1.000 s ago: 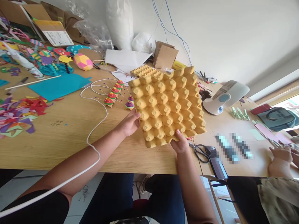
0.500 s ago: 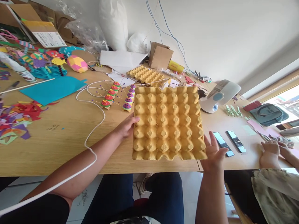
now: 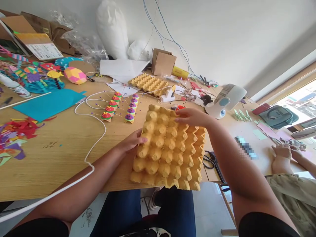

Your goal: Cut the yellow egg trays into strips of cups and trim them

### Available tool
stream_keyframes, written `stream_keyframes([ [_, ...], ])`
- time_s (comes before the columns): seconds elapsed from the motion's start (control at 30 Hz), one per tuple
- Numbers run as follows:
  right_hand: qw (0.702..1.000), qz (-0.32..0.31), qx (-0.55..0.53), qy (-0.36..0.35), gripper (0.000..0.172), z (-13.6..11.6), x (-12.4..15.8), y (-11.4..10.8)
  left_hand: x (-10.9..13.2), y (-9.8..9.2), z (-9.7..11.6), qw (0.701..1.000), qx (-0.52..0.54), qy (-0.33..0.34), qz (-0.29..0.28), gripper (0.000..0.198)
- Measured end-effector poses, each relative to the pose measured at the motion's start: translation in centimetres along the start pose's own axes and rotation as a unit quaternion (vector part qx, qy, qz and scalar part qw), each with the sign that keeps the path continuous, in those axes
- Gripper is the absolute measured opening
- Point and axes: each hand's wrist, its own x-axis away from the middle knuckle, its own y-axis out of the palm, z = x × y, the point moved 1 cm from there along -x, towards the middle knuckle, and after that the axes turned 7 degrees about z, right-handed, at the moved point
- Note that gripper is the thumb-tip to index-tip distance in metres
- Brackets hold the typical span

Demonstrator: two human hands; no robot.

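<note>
A yellow pulp egg tray (image 3: 164, 148), its bumps facing up, is tilted above the table's front edge. My left hand (image 3: 133, 141) grips its left side, thumb on top and the other fingers underneath. Across the tray's far edge reaches my right hand (image 3: 190, 117), its fingers stretched out over the surface; whether they press on it I cannot tell. Just beyond the tray stand two painted egg-carton strips with thin sticks: a red-and-green strip (image 3: 111, 107) and a purple strip (image 3: 132, 108).
A second egg tray (image 3: 150, 84) lies farther back near a white glue gun (image 3: 168, 94). Black scissors (image 3: 209, 160) are beside the held tray. A white cable (image 3: 103, 131) crosses my left arm. A fan (image 3: 225, 100) stands right; another person's hands (image 3: 283, 151) rest beyond.
My right hand has moved from the tray's lower right corner up to its far edge. The tray has turned, tilted and come lower and nearer. The scissors on the right now show.
</note>
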Motion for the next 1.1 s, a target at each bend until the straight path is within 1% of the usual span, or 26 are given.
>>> stream_keyframes([
  [0.07, 0.999, -0.052, 0.004, 0.007, 0.047, -0.1, -1.7, -0.3, -0.1, -0.2, 0.0, 1.0, -0.013, 0.009, -0.001, 0.064],
  [0.13, 0.996, -0.087, 0.006, 0.016, 0.041, -0.4, -2.7, -0.3, -0.2, -0.3, -0.1, 1.0, -0.019, 0.012, -0.01, 0.063],
  [0.2, 0.992, -0.118, 0.01, 0.037, 0.041, -0.5, -3.3, -0.2, -0.3, -0.3, -0.2, 1.0, -0.015, 0.008, -0.015, 0.064],
  [0.27, 0.989, -0.135, 0.012, 0.056, 0.04, -0.6, -3.8, 0.0, -0.4, -0.3, -0.5, 1.0, -0.001, 0.007, -0.008, 0.066],
  [0.37, 0.987, -0.146, 0.022, 0.064, 0.035, -0.6, -4.4, 0.0, -0.7, -0.2, -0.6, 0.999, 0.032, 0.027, 0.001, 0.066],
  [0.47, 0.984, -0.161, 0.031, 0.068, 0.035, -0.5, -4.7, -0.2, -0.8, 0.1, -0.1, 0.997, 0.058, 0.048, 0.009, 0.069],
  [0.53, 0.983, -0.171, 0.031, 0.064, 0.039, -0.7, -4.7, -0.4, -0.6, 0.3, 0.5, 0.995, 0.076, 0.056, 0.035, 0.073],
  [0.63, 0.983, -0.174, 0.05, 0.045, 0.048, -1.1, -4.5, -0.5, -0.4, 0.6, 1.8, 0.991, 0.085, 0.055, 0.09, 0.078],
  [0.7, 0.983, -0.168, 0.068, 0.022, 0.052, -1.5, -4.2, -0.6, -0.4, 1.1, 2.8, 0.993, 0.066, 0.048, 0.091, 0.077],
  [0.77, 0.984, -0.158, 0.08, 0.002, 0.053, -1.9, -3.8, -0.8, -0.7, 1.8, 4.0, 0.995, 0.046, 0.043, 0.076, 0.075],
  [0.87, 0.988, -0.128, 0.083, -0.02, 0.053, -2.5, -3.1, -1.3, -1.5, 2.7, 6.3, 0.996, 0.007, 0.032, 0.085, 0.071],
  [0.97, 0.989, -0.114, 0.09, -0.038, 0.051, -3.4, -2.4, -1.7, -2.3, 3.3, 8.3, 0.995, -0.017, 0.042, 0.084, 0.065],
  [1.03, 0.987, -0.116, 0.102, -0.045, 0.049, -4.2, -1.9, -1.8, -2.5, 3.7, 9.0, 0.995, -0.026, 0.029, 0.094, 0.064],
  [1.1, 0.986, -0.116, 0.111, -0.049, 0.045, -4.9, -1.6, -1.9, -2.6, 3.9, 9.3, 0.993, -0.041, 0.026, 0.103, 0.064],
])
